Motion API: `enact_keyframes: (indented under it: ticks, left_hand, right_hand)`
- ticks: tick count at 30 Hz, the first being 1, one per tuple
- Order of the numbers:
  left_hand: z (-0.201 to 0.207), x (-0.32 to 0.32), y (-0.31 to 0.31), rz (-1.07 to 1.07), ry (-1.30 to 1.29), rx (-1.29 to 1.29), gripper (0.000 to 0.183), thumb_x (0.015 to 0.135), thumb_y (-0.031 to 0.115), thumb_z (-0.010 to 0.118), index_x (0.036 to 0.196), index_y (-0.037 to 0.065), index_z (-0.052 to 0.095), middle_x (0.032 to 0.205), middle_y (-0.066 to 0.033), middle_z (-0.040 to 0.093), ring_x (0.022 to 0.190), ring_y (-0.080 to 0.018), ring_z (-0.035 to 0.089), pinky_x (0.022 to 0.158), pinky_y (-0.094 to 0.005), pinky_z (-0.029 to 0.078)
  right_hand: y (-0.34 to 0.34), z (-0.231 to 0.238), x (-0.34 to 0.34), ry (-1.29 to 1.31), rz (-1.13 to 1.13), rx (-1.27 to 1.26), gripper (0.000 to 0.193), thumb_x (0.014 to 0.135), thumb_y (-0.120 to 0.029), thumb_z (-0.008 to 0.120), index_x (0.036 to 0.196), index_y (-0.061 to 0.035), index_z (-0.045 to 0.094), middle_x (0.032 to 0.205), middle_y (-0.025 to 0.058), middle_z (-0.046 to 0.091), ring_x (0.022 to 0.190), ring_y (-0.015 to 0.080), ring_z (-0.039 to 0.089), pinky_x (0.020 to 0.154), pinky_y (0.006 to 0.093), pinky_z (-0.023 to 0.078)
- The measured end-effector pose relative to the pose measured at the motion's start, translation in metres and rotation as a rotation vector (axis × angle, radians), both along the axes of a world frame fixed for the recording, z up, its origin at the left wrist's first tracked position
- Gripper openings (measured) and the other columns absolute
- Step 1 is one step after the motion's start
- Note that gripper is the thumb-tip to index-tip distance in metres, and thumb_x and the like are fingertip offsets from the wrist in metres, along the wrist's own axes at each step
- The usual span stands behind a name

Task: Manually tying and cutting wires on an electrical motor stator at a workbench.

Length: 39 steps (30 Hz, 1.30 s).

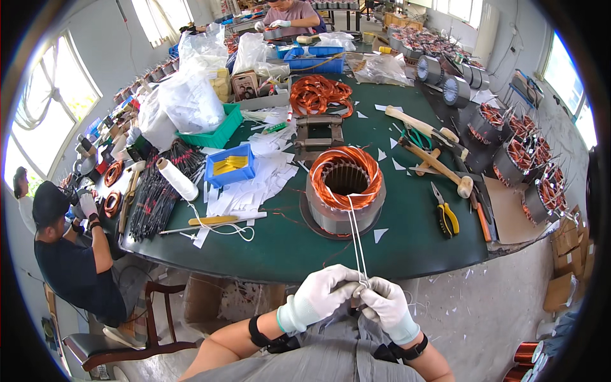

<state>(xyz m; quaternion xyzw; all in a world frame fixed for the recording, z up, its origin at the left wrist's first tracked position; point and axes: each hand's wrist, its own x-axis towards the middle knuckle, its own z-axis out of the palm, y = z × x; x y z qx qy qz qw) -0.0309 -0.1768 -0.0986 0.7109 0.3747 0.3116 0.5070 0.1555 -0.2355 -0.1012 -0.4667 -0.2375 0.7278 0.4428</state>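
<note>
A motor stator [344, 191] with a ring of copper windings stands upright on a dark round base at the table's near side. White lacing cord [356, 239] runs from the front of its windings down toward me in two strands. Both my hands wear white gloves and meet in front of my body, off the table's near edge. My left hand [326, 294] pinches the cord from the left. My right hand [387, 304] pinches it from the right, fingertips close to the left's. The cord's end between the fingers is mostly hidden.
On the green table [420, 254] lie yellow-handled pliers [445, 213], wooden mallets [439, 167], a blue bin [229, 167], a cord spool [177, 179] and copper coils [320, 95]. More stators [517, 162] line the right. A co-worker [76, 248] sits at left, another [289, 19] works at the far end.
</note>
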Motion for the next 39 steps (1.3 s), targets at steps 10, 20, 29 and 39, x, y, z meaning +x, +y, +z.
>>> enact_keyframes:
  ticks: [10, 20, 29, 39]
  left_hand:
    - [0.001, 0.002, -0.01, 0.127, -0.104, 0.148, 0.017, 0.083, -0.002, 0.075, 0.099, 0.004, 0.074, 0.095, -0.0065, 0.065, 0.084, -0.0148, 0.065, 0.072, -0.0272, 0.053]
    - [-0.002, 0.002, -0.003, -0.097, -0.403, -0.746, 0.022, 0.106, 0.028, 0.057, 0.113, 0.007, 0.054, 0.108, -0.0133, 0.071, 0.06, -0.0083, 0.054, 0.054, -0.0204, 0.039]
    - [0.022, -0.011, -0.015, -0.238, 0.105, 0.516, 0.012, 0.097, 0.017, 0.057, 0.105, 0.012, 0.064, 0.065, -0.0059, 0.06, 0.059, -0.0219, 0.066, 0.052, -0.0395, 0.051]
    - [0.053, -0.023, 0.049, 0.003, 0.335, 1.185, 0.029, 0.082, 0.022, 0.069, 0.111, 0.014, 0.067, 0.097, -0.0088, 0.068, 0.093, -0.0319, 0.066, 0.082, -0.046, 0.054]
  right_hand:
    - [0.007, -0.007, -0.019, -0.119, -0.174, 0.124, 0.019, 0.102, -0.02, 0.065, 0.096, -0.0025, 0.065, 0.071, -0.0025, 0.058, 0.052, 0.0016, 0.044, 0.045, 0.0195, 0.03]
    - [-0.074, -0.075, 0.02, -0.866, 0.057, 0.767, 0.015, 0.095, -0.006, 0.063, 0.106, 0.0006, 0.071, 0.069, 0.0032, 0.068, 0.055, 0.0076, 0.061, 0.052, 0.0295, 0.05]
    - [-0.002, 0.015, 0.042, -0.536, -0.341, 0.342, 0.03, 0.106, -0.015, 0.05, 0.124, 0.0034, 0.066, 0.102, 0.0093, 0.073, 0.059, 0.0018, 0.052, 0.054, 0.0185, 0.042]
    - [0.02, 0.047, 0.027, -0.284, -0.07, 0.382, 0.025, 0.109, -0.022, 0.044, 0.105, -0.0022, 0.06, 0.085, 0.0014, 0.062, 0.064, 0.004, 0.048, 0.056, 0.0172, 0.038]
